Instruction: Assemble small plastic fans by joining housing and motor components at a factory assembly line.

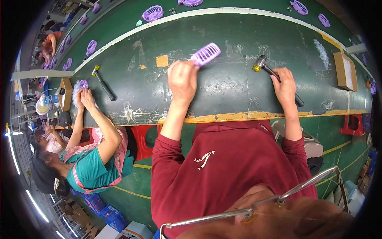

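- Across the middle, the dark green bench [227, 97]: scuffed top, worn orange-yellow strip [238, 116] along the near edge, white rail [223, 10] along the far edge.
- Past the far edge, another green surface [115, 24] w/ purple slatted pcs [152, 13] spaced out along it.
- Nr the bench's left end, co-worker [97, 171] in teal top + pink apron, both hands up at a small purple pc [83, 84].
- Under the near edge, btwn co-worker and wearer: red stool [142, 142], partly hidden.
- Nr the right end, open cardboard box [340, 71] w/ whitish stuff inside.
- Right of center: yellow-tipped hammer [262, 63], head toward the far edge, handle end toward the near edge. R hand [283, 87] is on it, fingers curled round the handle. Can't tell if it's off the bench.
- Toward the left end: 2nd hammer [105, 87], also yellow-tipped, lying on the bench, nobody's hand on it.
- Left of center: L hand [182, 83], fingers closed on one end of a purple slatted part [207, 54], rest of it sticking out to the right, btwn mid-bench and far edge.
- Just left of that, flat orange-ish square [162, 61].
- Nr the far right corner, btw: clear bits [321, 53], loosely heaped beside the box.
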A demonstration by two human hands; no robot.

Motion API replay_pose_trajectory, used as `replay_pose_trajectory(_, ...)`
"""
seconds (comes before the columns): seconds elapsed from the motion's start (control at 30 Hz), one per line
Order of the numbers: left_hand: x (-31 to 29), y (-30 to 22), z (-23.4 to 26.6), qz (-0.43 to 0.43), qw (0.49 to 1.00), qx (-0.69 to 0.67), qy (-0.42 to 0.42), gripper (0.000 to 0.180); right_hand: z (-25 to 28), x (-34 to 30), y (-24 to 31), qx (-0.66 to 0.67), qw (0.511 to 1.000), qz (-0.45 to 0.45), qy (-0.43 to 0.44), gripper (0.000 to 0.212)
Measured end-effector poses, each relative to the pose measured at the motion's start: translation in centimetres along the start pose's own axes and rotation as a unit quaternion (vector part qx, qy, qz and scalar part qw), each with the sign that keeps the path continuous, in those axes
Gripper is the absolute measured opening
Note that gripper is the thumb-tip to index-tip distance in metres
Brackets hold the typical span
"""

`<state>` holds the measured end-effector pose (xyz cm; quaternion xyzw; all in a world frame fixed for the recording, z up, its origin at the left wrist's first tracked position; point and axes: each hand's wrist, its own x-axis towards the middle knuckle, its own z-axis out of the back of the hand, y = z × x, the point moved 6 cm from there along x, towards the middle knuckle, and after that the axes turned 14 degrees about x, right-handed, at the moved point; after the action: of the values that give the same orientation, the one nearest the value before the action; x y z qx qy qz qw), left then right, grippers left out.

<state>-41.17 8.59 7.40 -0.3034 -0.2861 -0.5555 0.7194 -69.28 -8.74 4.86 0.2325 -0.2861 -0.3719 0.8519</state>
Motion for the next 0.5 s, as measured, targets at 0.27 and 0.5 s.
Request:
replay_pose_trajectory(0.27,-2.5,-3.4,-1.7,-0.121,0.988,-0.005,0.093,0.011,-3.3,0.7,6.5,0.254,0.959,0.027,0.127,0.018)
replay_pose_trajectory(0.5,-2.5,-3.1,-1.9,-0.133,0.986,-0.026,0.099,0.008,-2.4,2.4,12.7,0.289,0.941,0.171,0.044,0.026)
